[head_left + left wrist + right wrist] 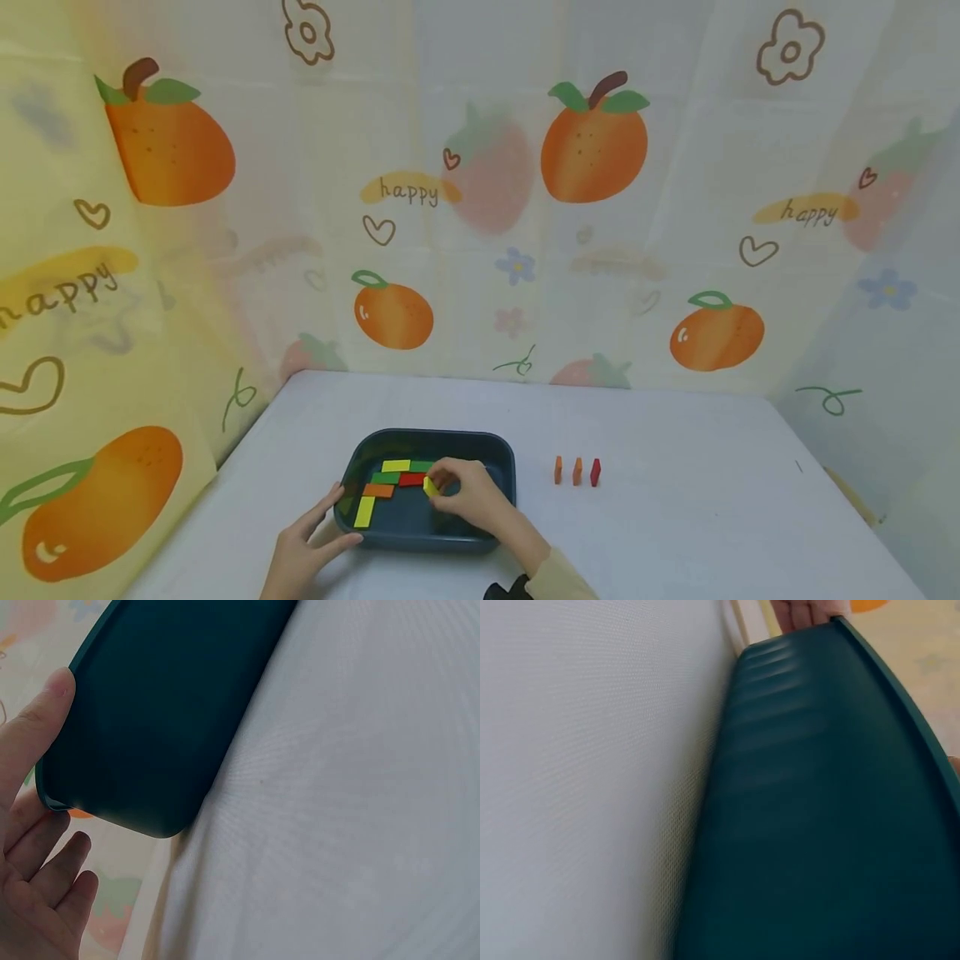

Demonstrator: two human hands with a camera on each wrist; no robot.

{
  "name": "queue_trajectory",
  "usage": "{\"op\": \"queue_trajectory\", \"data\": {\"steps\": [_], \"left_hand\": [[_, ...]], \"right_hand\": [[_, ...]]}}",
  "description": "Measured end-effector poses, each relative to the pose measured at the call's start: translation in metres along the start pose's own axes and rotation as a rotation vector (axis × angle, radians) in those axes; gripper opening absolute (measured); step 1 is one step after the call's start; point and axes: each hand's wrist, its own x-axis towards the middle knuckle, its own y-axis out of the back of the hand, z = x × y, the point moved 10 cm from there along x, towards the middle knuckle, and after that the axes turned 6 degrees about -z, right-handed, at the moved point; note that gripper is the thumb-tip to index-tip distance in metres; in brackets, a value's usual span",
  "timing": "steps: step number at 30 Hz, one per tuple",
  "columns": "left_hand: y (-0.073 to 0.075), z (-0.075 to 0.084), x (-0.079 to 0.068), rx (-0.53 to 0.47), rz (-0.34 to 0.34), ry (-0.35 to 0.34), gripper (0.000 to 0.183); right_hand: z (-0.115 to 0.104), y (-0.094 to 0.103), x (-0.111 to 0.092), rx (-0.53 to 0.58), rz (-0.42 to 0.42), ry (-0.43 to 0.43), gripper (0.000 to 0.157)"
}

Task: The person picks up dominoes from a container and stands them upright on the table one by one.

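A dark teal tray (442, 543) stands on the white table. My left hand (298, 546) holds its near left corner, thumb at the front rim and fingers at the left side; in the left wrist view the other fingers hang loosely off the tray. Over the tray my right hand (472, 496) pinches a yellow domino block (430, 487) between thumb and fingers. Flat in the tray lie a yellow block (396, 466), green blocks (386, 478), a red block (412, 479), an orange block (378, 491) and another yellow block (363, 512). The right wrist view shows mostly the tray's outer wall.
Right of the tray, two orange blocks (558, 470) and a red block (596, 472) stand upright in a row. A fruit-printed curtain (480, 250) closes off the back and sides of the table (690, 483). Something black (507, 588) shows at the bottom edge.
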Motion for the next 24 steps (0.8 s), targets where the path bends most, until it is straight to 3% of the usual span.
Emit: {"op": "queue_trajectory", "data": {"steps": [7, 16, 24], "left_hand": [[0.001, -0.001, 0.001, -0.006, -0.001, 0.003, 0.073], [0.002, 0.002, 0.001, 0.014, 0.047, -0.074, 0.069], [0.002, 0.000, 0.000, 0.000, 0.051, -0.071, 0.068]], "right_hand": [[-0.005, 0.010, -0.008, 0.012, 0.037, 0.037, 0.024], [-0.037, 0.040, -0.034, 0.018, 0.116, 0.037, 0.023], [-0.028, 0.055, -0.047, 0.020, 0.157, 0.091, 0.023]]}}
